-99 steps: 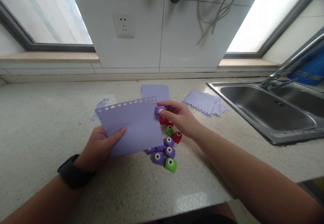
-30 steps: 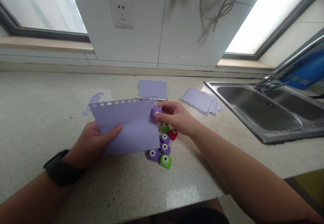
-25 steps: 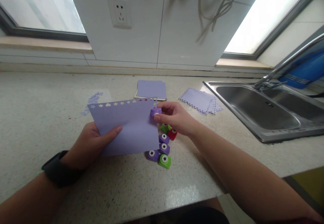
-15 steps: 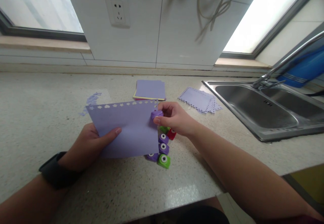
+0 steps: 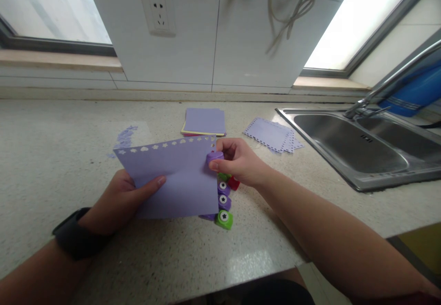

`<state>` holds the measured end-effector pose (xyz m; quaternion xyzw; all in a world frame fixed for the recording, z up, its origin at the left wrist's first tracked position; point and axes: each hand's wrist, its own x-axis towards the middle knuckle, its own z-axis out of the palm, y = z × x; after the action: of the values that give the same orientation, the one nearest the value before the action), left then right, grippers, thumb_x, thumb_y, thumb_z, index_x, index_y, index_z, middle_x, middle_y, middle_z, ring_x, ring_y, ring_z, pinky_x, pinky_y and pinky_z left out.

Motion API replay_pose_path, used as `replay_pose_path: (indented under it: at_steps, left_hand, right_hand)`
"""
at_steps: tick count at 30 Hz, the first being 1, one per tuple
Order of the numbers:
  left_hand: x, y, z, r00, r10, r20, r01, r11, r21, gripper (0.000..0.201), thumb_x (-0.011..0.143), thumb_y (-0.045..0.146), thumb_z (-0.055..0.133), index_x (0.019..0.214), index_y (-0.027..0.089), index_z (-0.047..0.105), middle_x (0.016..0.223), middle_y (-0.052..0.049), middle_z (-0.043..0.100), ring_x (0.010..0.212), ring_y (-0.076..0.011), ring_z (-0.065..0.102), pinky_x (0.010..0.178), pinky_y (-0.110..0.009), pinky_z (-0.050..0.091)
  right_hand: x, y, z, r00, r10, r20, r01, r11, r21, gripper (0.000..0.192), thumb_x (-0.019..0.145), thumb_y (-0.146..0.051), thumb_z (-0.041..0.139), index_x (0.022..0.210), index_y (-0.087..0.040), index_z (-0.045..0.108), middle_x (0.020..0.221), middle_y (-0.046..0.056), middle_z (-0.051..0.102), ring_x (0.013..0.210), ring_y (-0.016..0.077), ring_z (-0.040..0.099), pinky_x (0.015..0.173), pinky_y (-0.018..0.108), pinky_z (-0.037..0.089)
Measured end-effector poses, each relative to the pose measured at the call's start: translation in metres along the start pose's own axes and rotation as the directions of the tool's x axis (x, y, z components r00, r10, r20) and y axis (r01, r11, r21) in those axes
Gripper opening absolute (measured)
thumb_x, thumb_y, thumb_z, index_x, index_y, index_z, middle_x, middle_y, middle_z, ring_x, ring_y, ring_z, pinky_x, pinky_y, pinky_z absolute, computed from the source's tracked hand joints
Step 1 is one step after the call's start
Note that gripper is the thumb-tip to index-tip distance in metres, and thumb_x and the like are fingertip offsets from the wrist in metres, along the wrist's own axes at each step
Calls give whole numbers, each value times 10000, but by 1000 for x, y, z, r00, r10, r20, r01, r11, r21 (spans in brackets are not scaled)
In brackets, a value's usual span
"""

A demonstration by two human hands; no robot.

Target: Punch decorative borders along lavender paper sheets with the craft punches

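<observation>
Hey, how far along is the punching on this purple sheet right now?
Done: a row of punched shapes runs along the top edge of the purple sheet. In hand: the left hand holds the sheet, and the right hand pinches a small purple punch at the top right corner. Left: the right, left and bottom edges show no holes.

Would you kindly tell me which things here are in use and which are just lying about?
In use:
left hand holding purple sheet
right hand pinching purple punch

Lying about:
spare punches
paper stack
punched sheets
sink
</observation>
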<state>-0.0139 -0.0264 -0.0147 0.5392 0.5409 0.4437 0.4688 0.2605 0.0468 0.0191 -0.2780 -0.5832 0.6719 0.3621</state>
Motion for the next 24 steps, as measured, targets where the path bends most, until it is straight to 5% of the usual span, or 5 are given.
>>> replay_pose_path:
  at_steps: [24]
  left_hand:
    - [0,1,1,999,-52,-4,52,998,-30,405,794,456,826,1129,236,762,1198,-92,749,1041,-292,733,928,-373,602]
  right_hand:
    - [0,-6,-7,998,-16,56,22,993,-113,372,678,-271,896,757,-148,554,662,-34,520,584,72,462,520,219,333]
